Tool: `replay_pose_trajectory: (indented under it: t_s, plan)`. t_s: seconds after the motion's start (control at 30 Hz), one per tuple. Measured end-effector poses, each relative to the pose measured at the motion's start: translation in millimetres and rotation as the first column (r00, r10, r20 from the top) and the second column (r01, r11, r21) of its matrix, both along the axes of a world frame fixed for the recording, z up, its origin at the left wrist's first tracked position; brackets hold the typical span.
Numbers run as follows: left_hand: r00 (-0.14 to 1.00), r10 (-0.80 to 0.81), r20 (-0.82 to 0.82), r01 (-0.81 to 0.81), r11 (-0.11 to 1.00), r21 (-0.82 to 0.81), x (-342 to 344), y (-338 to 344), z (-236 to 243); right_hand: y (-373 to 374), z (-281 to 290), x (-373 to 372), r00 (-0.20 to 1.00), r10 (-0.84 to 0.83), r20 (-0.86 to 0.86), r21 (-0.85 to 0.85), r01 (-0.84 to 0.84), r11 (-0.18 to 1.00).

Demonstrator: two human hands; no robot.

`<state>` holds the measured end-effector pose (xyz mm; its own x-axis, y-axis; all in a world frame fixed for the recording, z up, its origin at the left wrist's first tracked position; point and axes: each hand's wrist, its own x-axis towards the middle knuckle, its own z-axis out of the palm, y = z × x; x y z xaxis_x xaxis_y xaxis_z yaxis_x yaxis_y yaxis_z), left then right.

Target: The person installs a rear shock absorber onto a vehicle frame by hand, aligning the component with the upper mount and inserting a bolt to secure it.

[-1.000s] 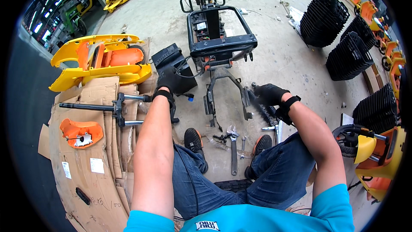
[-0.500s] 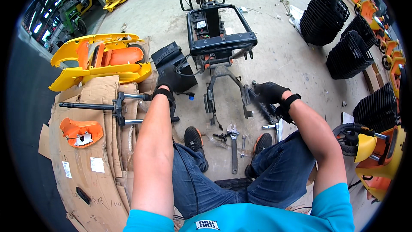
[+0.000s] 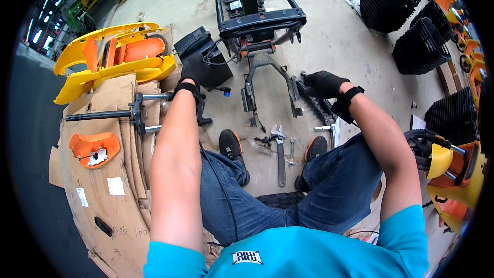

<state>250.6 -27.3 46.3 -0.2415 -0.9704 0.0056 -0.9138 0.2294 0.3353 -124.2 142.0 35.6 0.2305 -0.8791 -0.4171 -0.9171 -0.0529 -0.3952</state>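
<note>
Two black-gloved hands, grips unclear: left by boxy black case, eleven o'clock, right by black coil spring; grey concrete floor opens toward two.

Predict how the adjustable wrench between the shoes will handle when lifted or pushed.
The adjustable wrench is probably stiff and heavy for its size, looking like solid metal. Its broad head likely makes that end heavier. Its flat-looking handle suggests sliding over rolling.

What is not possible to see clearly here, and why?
Head view:
- Left hand in black glove: grip, lost against black rectangular box.
- Right hand in black glove: palm, hidden behind its back.
- Black tubular metal frame: far end, past top edge.
- White paper label: print, too small.
</note>
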Motion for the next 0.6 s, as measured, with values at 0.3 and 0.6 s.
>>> replay_pose_trajectory:
  t_s: [0.3,0.6]
  plan:
    - [1.000,0.004,0.023,-0.006,0.998,0.057,9.3,-10.4,-9.5,-1.4,8.3,6.3,1.000,0.007,-0.013,0.015,-0.007,1.000]
    - [0.999,-0.008,0.031,0.006,0.998,0.056,11.3,-14.7,-16.5,0.6,10.9,7.6,1.000,-0.007,-0.009,-0.004,0.007,1.000]
